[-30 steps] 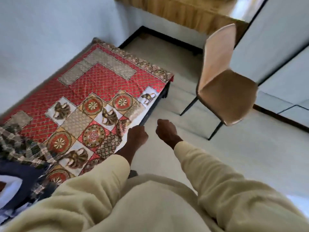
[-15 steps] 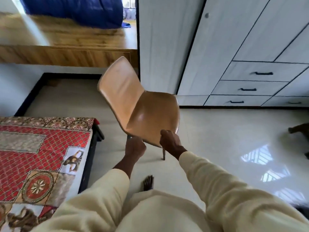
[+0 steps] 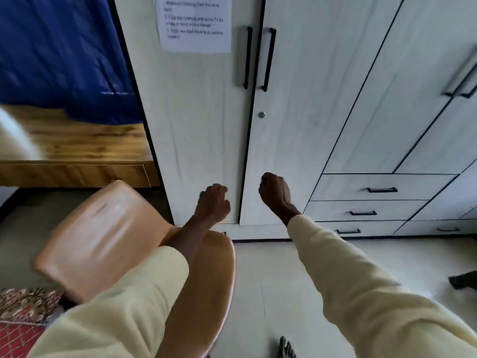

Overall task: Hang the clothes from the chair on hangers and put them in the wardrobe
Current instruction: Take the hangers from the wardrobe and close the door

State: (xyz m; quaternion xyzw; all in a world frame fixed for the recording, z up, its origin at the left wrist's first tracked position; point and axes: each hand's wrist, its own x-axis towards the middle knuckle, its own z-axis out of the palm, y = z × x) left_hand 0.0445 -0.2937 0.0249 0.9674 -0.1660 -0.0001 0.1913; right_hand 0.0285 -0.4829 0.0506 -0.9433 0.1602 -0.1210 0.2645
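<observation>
A pale wooden chair (image 3: 103,236) stands at the lower left with nothing lying on its seat or back. The white wardrobe (image 3: 211,130) fills the upper middle, its two doors closed, with black handles (image 3: 258,58) side by side. My left hand (image 3: 213,202) is a closed fist above the chair's seat edge, in front of the left door. My right hand (image 3: 275,193) is also a fist, in front of the right door's lower part. Neither hand holds anything. No clothes or hangers show.
A printed sheet (image 3: 196,24) is stuck on the left door. Drawers (image 3: 379,189) sit to the right. A wooden desk (image 3: 77,151) with blue cloth (image 3: 59,52) above is at the left. The red patterned bedcover (image 3: 23,313) shows at the lower left. A dark object (image 3: 462,280) lies on the floor.
My view has swung from the bed, past the chair, up to the wardrobe doors. Both fists stay held out in front of me, now nearer the doors.
</observation>
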